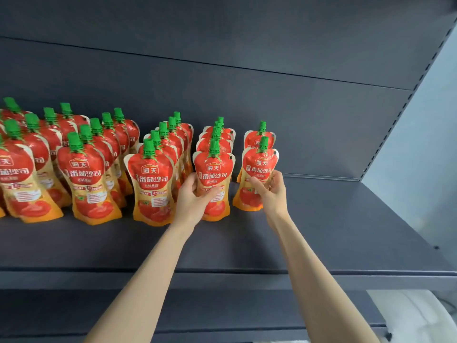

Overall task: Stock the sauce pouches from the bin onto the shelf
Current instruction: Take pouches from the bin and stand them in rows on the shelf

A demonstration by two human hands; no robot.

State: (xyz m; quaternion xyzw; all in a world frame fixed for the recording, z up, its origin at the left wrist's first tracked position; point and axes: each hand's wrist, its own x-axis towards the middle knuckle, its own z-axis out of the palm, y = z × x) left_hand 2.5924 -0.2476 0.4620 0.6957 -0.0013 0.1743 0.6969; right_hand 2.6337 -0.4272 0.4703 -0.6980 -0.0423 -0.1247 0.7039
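Gripping upright pouch point(214, 169) on shelf point(321, 219): left hand point(194, 194), fingers curled round its waist. Right hand point(270, 191) holds neighbouring pouch point(259, 167), nearer shelf's right end, also upright on shelf.

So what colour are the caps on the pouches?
Green caps, clearest in the head view.
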